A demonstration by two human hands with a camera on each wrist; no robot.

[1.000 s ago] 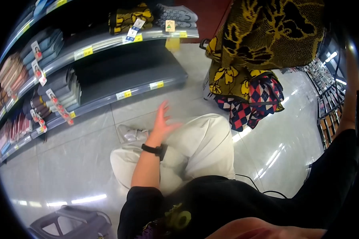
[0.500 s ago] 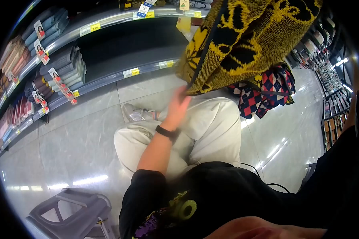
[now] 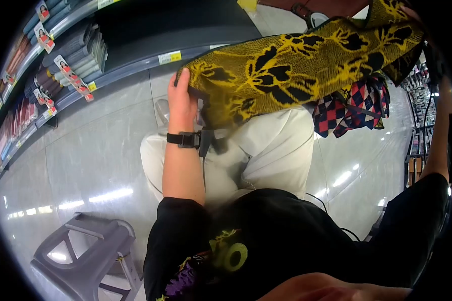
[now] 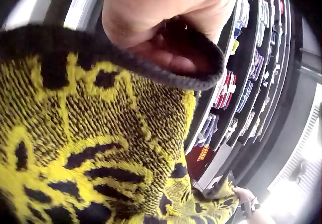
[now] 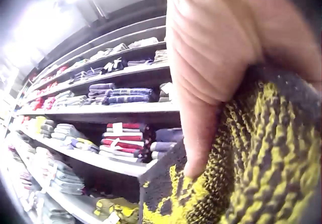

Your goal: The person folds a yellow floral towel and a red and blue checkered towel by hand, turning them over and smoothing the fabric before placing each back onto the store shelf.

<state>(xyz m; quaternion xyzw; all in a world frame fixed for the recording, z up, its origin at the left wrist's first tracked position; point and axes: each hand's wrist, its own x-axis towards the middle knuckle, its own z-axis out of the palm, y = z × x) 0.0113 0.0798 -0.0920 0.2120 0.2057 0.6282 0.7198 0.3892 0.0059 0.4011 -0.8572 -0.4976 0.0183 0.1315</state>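
Note:
A yellow and black flower-patterned towel (image 3: 286, 70) stretches across the upper part of the head view, raised over the knees. My left hand (image 3: 183, 100) grips its left end, thumb upright along the edge. Up close in the left wrist view, the towel's dark hem (image 4: 131, 58) bends around the fingers. At the far upper right, my right hand (image 3: 412, 14) holds the opposite end. The right wrist view shows the right thumb (image 5: 198, 143) pressed onto the fabric beside its dark border; the other fingers are mostly hidden.
Shelves (image 3: 135, 70) with folded towels (image 3: 80, 55) stand ahead and left. A heap of red, navy and white diamond-patterned cloth (image 3: 354, 108) lies right of the knees. A grey plastic stool (image 3: 88, 251) is at lower left. Dark cables (image 3: 319, 200) run at the right side.
The left hand, empty at first, has reached up and taken the towel's end. The towel has gone from hanging at upper right to being spread sideways between both hands.

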